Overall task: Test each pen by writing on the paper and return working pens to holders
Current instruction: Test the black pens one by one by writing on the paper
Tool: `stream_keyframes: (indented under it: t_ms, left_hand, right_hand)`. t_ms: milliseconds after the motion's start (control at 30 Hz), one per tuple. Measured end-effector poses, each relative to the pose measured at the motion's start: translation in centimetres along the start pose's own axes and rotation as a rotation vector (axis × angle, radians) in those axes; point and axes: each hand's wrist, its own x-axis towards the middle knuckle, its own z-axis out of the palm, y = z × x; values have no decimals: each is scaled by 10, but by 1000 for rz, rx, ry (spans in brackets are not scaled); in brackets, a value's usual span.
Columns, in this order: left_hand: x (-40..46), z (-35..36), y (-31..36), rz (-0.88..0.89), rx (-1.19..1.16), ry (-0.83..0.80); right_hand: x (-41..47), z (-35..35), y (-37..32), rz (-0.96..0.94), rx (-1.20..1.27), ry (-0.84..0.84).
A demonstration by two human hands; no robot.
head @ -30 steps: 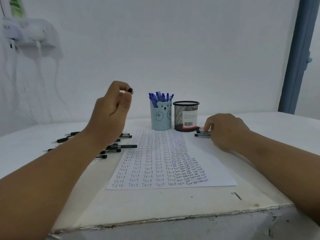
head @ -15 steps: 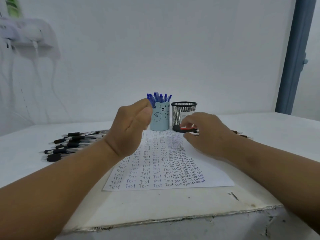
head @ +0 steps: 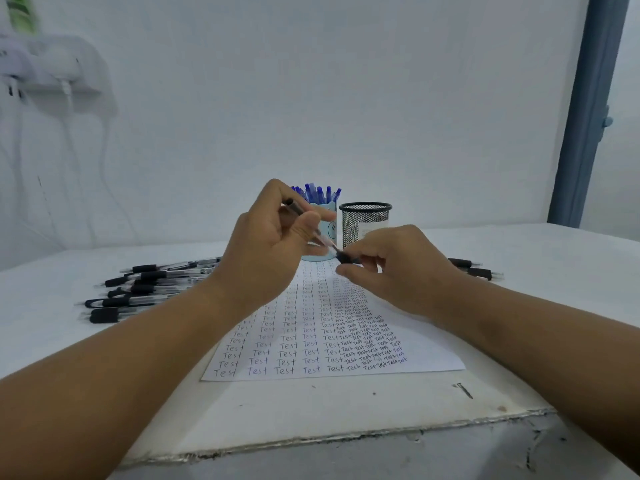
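Above the paper [head: 332,344], your left hand [head: 266,247] grips a pen [head: 311,226] while your right hand [head: 391,268] pinches its black cap [head: 345,258]. Pull the cap straight off, keeping the barrel steady.

This is looking like a plain room in a home or small office, set up as a desk for paperwork. A white table [head: 346,410] with a chipped near edge is standing against a bare white wall [head: 346,98]. At the wall's upper left a white power strip [head: 52,67] is hanging with cords trailing down. At the right edge a blue-grey door frame [head: 585,109] is rising. Pen holders and a written sheet are sitting mid-tabletop.
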Motion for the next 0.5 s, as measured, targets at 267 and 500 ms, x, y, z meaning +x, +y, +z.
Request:
stream_keyframes:
  t_ms: [267, 500]
  left_hand:
    - [-3, -22, -13, -290, 473, -332]
    - [-3, -33, -19, -410, 561, -561]
  right_hand:
    - [-6, -11, 2, 463, 480, -96]
    - [-8, -15, -5, 563, 735, -205]
